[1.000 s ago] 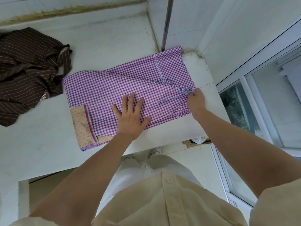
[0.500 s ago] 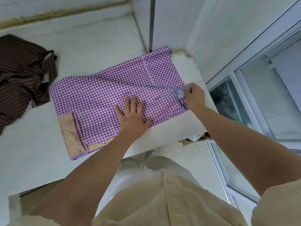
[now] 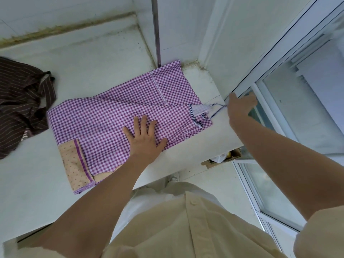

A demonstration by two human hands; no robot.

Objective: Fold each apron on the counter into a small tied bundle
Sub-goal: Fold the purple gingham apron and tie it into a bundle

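A purple gingham apron (image 3: 111, 116) lies folded flat on the white counter (image 3: 33, 175), with a tan dotted pocket (image 3: 74, 164) at its near left corner. My left hand (image 3: 144, 138) presses flat on the apron's middle, fingers spread. My right hand (image 3: 240, 107) is past the apron's right end, at the counter's right edge, pinching the striped tie string (image 3: 216, 110) and pulling it out taut. A brown striped apron (image 3: 20, 103) lies crumpled at the far left.
The counter ends in a corner with a metal pipe (image 3: 156, 30) behind the apron. A sliding window frame (image 3: 279, 58) runs close along the right. A cardboard box (image 3: 223, 157) sits below the counter's right end.
My right hand has drawn the tie string off the apron, out to the right beyond the counter edge. The left hand has stayed flat on the cloth. The view has shifted right.
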